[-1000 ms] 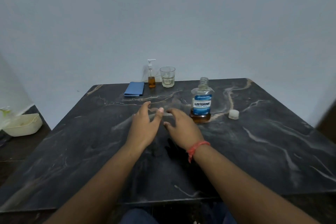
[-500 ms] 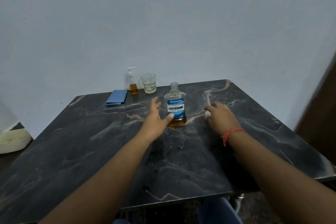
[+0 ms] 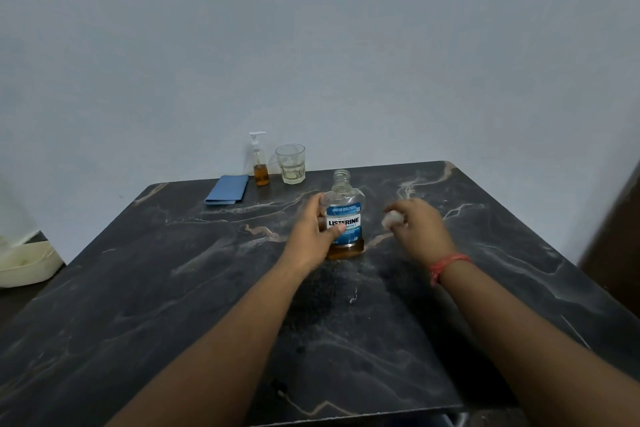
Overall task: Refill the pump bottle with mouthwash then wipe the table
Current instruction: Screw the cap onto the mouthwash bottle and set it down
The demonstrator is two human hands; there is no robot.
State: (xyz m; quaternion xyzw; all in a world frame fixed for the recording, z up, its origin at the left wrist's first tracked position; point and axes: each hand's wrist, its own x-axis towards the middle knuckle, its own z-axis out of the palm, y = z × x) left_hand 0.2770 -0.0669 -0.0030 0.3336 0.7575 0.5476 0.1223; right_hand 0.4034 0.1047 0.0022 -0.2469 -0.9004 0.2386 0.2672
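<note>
Cap (image 3: 393, 218) now lifted by right hand (image 3: 420, 230)

Both forearms extend forward, bare, converging toward mid-frame. The left hand (image 3: 313, 236) is turned thumb-up, fingers and thumb curled around the mouthwash bottle (image 3: 346, 218), thumb across its front label. The right hand (image 3: 420, 230) is raised, knuckles up, fingertips pinching the white cap (image 3: 393, 218). A red thread band (image 3: 448, 265) circles the right wrist.

We see a glass (image 3: 290, 163) with a little pale liquid standing at the table's far edge, and a cream tub (image 3: 26, 262) on the floor beyond its left edge.
</note>
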